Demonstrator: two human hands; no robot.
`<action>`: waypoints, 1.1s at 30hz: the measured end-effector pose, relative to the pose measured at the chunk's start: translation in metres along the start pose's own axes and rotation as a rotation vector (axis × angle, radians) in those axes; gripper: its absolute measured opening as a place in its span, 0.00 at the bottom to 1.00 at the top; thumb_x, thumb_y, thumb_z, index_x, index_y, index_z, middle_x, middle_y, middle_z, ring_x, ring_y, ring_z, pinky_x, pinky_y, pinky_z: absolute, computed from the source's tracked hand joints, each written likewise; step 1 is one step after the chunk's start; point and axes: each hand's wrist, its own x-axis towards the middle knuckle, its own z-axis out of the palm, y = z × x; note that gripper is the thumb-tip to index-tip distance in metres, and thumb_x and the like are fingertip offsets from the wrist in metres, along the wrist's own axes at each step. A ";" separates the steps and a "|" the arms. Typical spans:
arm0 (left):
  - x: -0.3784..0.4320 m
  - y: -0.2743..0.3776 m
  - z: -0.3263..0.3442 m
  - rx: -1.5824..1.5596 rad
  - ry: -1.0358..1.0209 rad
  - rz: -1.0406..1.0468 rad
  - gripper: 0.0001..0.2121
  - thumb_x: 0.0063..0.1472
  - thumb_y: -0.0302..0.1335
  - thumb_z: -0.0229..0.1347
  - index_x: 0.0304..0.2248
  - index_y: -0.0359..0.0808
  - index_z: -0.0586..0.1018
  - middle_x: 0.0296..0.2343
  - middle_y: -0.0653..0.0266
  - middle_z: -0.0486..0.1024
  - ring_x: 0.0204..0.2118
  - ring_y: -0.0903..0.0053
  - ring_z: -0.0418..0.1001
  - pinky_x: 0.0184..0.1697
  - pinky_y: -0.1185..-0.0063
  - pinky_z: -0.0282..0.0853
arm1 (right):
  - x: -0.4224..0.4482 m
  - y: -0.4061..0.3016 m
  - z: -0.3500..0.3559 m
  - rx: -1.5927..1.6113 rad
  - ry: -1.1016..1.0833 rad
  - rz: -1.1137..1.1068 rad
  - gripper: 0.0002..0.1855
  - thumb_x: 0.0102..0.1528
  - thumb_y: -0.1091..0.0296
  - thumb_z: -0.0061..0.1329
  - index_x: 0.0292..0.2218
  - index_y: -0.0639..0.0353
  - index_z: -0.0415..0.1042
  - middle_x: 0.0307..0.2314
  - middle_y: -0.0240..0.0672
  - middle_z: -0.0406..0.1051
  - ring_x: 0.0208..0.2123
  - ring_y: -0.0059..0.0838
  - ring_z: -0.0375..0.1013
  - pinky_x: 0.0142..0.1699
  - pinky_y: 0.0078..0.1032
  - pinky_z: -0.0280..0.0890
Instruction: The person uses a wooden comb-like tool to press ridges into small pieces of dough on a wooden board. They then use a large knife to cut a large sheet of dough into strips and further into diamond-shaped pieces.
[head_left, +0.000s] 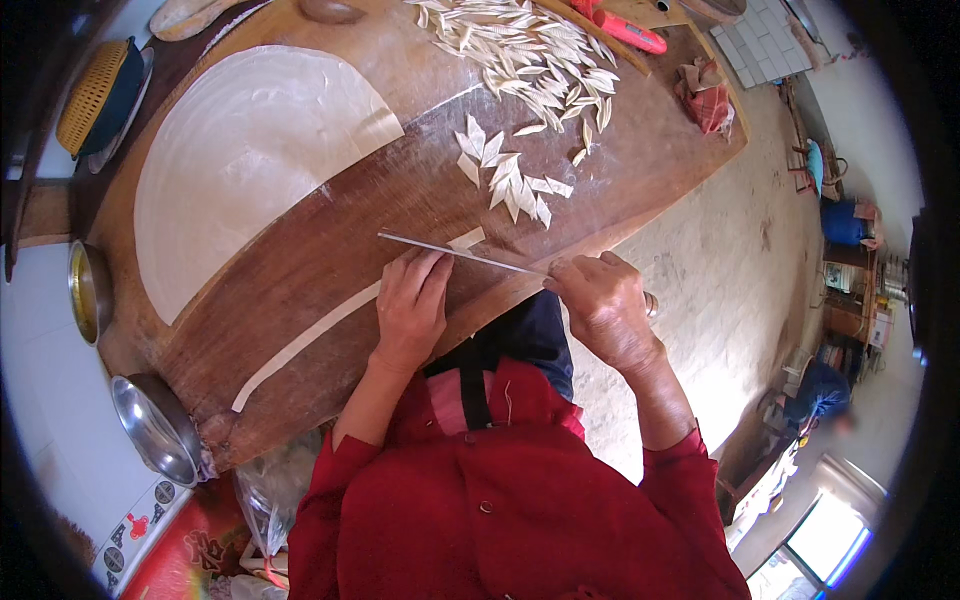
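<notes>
My left hand (411, 304) presses a long narrow dough strip (307, 337) on the wooden board (300, 240), its fingertips beside a knife blade (457, 250). My right hand (604, 300) is closed around the knife's handle end, and the thin blade lies across the strip near its right end. Cut diamond-shaped dough pieces (510, 180) lie just beyond the blade. Further off is a pile of ridged, shaped dough pieces (532, 60). At the left a large thin sheet of rolled dough (255, 165) lies flat with one cut edge.
A metal bowl (154, 427) and a bowl with yellow contents (86, 292) stand at the board's left edge, below a yellow basket (94, 97). A rolling pin (596, 34), a red-handled tool (630, 34) and a red cloth (705, 101) lie at the far right. Another person (821, 390) is in the background.
</notes>
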 end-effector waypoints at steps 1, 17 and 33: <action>-0.001 0.000 -0.001 0.001 -0.005 0.006 0.13 0.53 0.17 0.57 0.40 0.28 0.80 0.41 0.58 0.75 0.42 0.59 0.73 0.43 0.67 0.69 | 0.001 -0.001 -0.001 -0.023 -0.021 -0.001 0.10 0.42 0.79 0.50 0.31 0.57 0.71 0.21 0.36 0.68 0.23 0.40 0.71 0.30 0.34 0.66; 0.002 -0.001 0.000 -0.010 -0.034 0.045 0.14 0.50 0.17 0.58 0.39 0.26 0.80 0.38 0.57 0.74 0.40 0.60 0.73 0.41 0.66 0.70 | 0.008 -0.002 -0.003 -0.121 -0.098 -0.022 0.14 0.40 0.78 0.50 0.33 0.58 0.71 0.21 0.36 0.66 0.24 0.38 0.70 0.30 0.34 0.66; 0.008 0.004 -0.001 -0.008 -0.009 0.057 0.12 0.54 0.18 0.58 0.40 0.26 0.79 0.42 0.58 0.75 0.43 0.61 0.74 0.44 0.66 0.70 | 0.001 -0.008 0.003 -0.088 0.027 0.107 0.07 0.49 0.74 0.53 0.29 0.58 0.66 0.20 0.38 0.68 0.22 0.41 0.70 0.30 0.35 0.65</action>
